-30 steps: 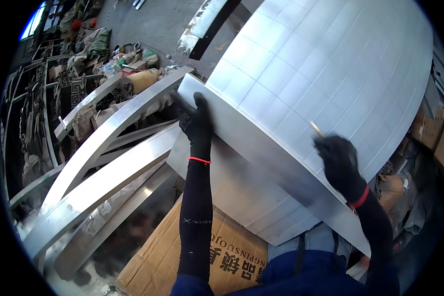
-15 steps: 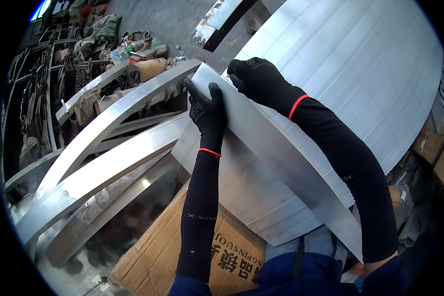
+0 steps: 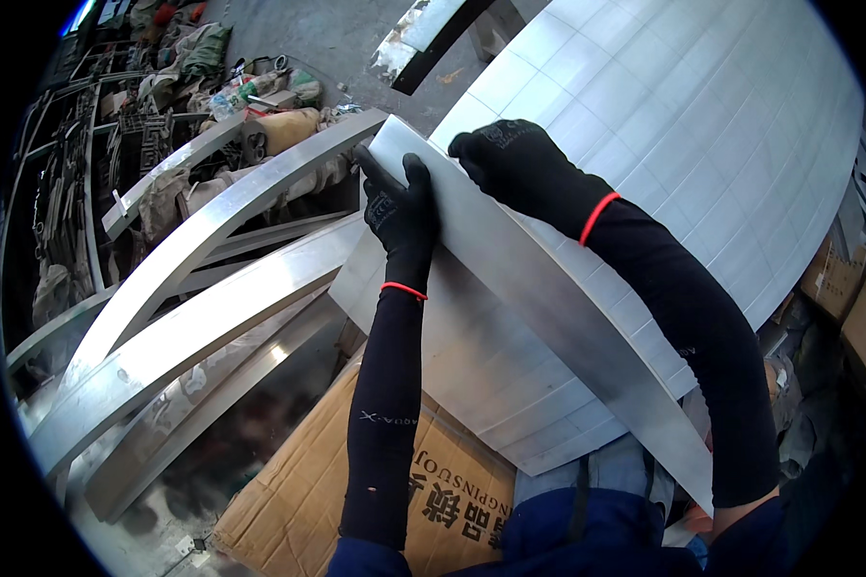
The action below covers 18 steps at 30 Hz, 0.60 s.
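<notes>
A long, curved silver metal piece (image 3: pixel 539 288) slants from the upper middle down to the lower right, on top of a broad metal panel (image 3: pixel 635 115) scored with grid lines. My left hand (image 3: pixel 401 207), in a black glove, grips the left side of the piece near its far end, thumb raised against it. Across from it, my right hand (image 3: pixel 510 163), gloved alike, is closed in a fist by the piece's right edge, over the panel. Whatever the right fingers may hold is hidden.
Several curved silver beams (image 3: pixel 202 231) fan out on the left. A cardboard box (image 3: pixel 308 481) lies under the panel's near corner. Bundles and sacks (image 3: pixel 202 58) are piled at the far left, and another box (image 3: pixel 835 274) stands at the right. A beam end (image 3: pixel 423 48) rests beyond the panel.
My right hand has drawn slightly to the right and nearer along the piece's edge. The left hand keeps its grip. The whole view has shifted a little.
</notes>
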Each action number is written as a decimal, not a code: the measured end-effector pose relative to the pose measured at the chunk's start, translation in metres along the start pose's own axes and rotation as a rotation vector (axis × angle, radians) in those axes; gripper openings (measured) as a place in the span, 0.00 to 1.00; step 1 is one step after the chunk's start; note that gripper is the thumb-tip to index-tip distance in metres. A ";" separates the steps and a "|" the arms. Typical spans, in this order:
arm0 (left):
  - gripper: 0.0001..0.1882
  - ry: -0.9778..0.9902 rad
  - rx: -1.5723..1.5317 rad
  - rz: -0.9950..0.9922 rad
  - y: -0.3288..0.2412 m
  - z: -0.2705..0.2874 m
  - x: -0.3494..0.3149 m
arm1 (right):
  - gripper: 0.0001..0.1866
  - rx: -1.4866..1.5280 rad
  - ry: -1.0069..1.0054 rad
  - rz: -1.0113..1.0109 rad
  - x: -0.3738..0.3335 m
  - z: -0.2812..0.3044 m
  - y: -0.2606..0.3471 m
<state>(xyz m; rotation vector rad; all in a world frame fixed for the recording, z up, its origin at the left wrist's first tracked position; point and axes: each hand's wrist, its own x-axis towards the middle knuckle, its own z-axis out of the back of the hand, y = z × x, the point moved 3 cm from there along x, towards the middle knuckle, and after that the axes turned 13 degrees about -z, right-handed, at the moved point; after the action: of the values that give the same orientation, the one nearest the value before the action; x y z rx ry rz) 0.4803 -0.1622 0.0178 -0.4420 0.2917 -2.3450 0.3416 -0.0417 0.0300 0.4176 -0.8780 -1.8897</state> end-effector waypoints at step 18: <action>0.42 0.076 0.039 0.031 0.004 -0.002 -0.002 | 0.17 0.063 0.287 -0.059 -0.189 0.068 -0.021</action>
<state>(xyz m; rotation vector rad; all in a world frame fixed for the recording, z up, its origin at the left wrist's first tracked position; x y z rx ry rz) 0.4835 -0.1635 0.0143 -0.3278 0.2858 -2.3360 0.3749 0.1563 0.0450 0.7403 -0.7404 -1.8022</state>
